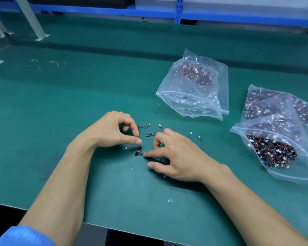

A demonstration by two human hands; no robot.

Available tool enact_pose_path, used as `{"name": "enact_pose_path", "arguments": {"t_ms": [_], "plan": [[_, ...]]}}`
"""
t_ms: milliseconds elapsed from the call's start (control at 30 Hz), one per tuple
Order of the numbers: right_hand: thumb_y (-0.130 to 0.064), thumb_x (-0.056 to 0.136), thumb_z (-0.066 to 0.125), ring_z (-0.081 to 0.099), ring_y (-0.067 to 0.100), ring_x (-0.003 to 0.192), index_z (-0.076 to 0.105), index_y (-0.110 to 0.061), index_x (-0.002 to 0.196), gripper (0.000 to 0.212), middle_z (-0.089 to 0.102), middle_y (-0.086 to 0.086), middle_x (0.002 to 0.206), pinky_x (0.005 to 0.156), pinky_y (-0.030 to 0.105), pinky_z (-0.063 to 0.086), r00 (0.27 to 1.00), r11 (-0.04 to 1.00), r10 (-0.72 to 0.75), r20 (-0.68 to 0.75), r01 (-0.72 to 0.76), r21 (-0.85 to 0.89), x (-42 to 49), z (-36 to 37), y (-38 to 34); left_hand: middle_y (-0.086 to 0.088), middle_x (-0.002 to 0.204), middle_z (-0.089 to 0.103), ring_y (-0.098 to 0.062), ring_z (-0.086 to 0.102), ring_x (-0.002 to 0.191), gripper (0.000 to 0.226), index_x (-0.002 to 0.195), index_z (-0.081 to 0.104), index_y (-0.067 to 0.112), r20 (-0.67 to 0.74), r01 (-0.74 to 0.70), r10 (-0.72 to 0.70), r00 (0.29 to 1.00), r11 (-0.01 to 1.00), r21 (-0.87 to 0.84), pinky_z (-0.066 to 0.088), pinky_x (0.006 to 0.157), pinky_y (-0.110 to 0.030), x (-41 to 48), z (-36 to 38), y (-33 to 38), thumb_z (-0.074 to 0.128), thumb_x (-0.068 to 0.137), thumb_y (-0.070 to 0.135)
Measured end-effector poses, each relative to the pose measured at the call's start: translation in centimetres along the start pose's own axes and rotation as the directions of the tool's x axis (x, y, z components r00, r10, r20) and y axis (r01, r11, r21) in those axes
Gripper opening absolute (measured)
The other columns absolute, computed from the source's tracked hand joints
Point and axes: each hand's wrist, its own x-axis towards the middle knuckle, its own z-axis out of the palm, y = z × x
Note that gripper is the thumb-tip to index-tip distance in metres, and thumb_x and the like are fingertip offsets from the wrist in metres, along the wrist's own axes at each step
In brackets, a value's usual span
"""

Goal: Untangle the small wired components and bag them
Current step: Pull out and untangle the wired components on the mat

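Blue sleeve (23, 235) cloth covers the left upper arm at the near edge, and both bare forearms reach out over a green table (114, 192). The right hand (176, 155) lies low on the table with its forefinger stretched out, the tip resting on a small black piece (141, 154); the thumb is spread apart from it and pinches nothing that shows. Touching that piece lies a wired part (138, 150), its thin lead running left to a white plug. The left hand (112, 130) hovers just beyond, thumb and forefinger curled toward each other with tips close; whether they pinch anything I cannot tell. Two more wired parts (150, 134) lie loose between and beyond the hands, and two stray leads (200, 141) show just right of the right hand. Further right sits a clear bag (292, 173) crammed with such parts, a second full bag (281, 98) behind it, and a third, part-filled bag (190, 105) to their left. Blue shelving (176, 15) stands at the back.
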Motion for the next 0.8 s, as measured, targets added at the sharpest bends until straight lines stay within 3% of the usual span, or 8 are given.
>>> {"name": "enact_pose_path", "arguments": {"t_ms": [167,300,467,567,667,800], "plan": [[-0.046,0.093,0.064,0.038,0.013,0.086,0.077,-0.03,0.11,0.026,0.052,-0.009,0.089,0.075,0.03,0.04,0.997,0.999,0.047,-0.069,-0.046,0.023,-0.7,-0.2,0.9,0.011,0.068,0.045,-0.007,0.044,0.068,0.044,0.074,0.072,0.034,0.015,0.006,-0.006,1.0,0.999,0.036,0.038,0.065,-0.031,0.0,-0.1,-0.1,0.082,0.045,0.066],[-0.041,0.092,0.067,0.041,0.013,0.085,0.078,-0.028,0.099,0.018,0.054,-0.01,0.084,0.072,0.038,0.047,0.991,0.996,0.072,-0.114,-0.065,0.064,-0.9,-0.1,1.1,0.013,0.066,0.044,-0.02,0.05,0.075,0.052,0.076,0.069,0.037,0.072,0.024,-0.031,0.997,0.996,0.09,0.045,0.072,-0.042,0.1,0.2,0.3,0.084,0.038,0.069],[-0.029,0.089,0.07,0.048,0.015,0.079,0.078,-0.021,0.088,0.011,0.056,-0.006,0.078,0.07,0.038,0.048,0.934,0.984,0.131,-0.331,-0.083,0.155,-1.4,-0.5,2.1,0.014,0.063,0.039,-0.03,0.048,0.068,0.045,0.079,0.069,0.035,0.099,0.065,-0.075,0.992,0.993,0.098,0.049,0.084,-0.049,0.3,0.0,-0.1,0.097,0.047,0.047],[-0.024,0.088,0.07,0.055,0.017,0.078,0.077,-0.018,0.084,0.01,0.058,-0.004,0.076,0.072,0.031,0.046,0.861,0.967,0.225,-0.455,-0.14,0.214,-1.7,-1.1,3.4,0.015,0.064,0.039,-0.013,0.039,0.06,0.048,0.082,0.069,0.035,0.077,0.062,-0.065,0.995,0.997,0.036,0.038,0.071,-0.034,0.2,-0.4,-0.8,0.093,0.045,0.054],[-0.019,0.087,0.072,0.052,0.006,0.071,0.077,-0.018,0.082,0.007,0.058,-0.009,0.074,0.069,0.015,0.036,0.791,0.931,0.338,-0.51,-0.202,0.303,-1.9,-1.5,4.8,0.015,0.064,0.039,-0.008,0.033,0.057,0.046,0.084,0.071,0.033,-0.001,0.03,-0.03,1.0,0.999,-0.045,0.027,0.057,-0.027,0.1,-0.3,-1.1,0.084,0.049,0.061],[-0.014,0.087,0.074,0.048,0.003,0.063,0.074,-0.025,0.076,0.015,0.053,-0.021,0.068,0.062,0.011,0.033,0.735,0.878,0.451,-0.507,-0.263,0.401,-2.2,-1.7,6.5,0.015,0.061,0.044,-0.006,0.034,0.056,0.018,0.081,0.071,0.03,-0.189,0.017,-0.033,0.981,0.996,-0.086,0.03,0.056,-0.023,0.8,0.6,-1.4,0.083,0.076,0.043]]}}
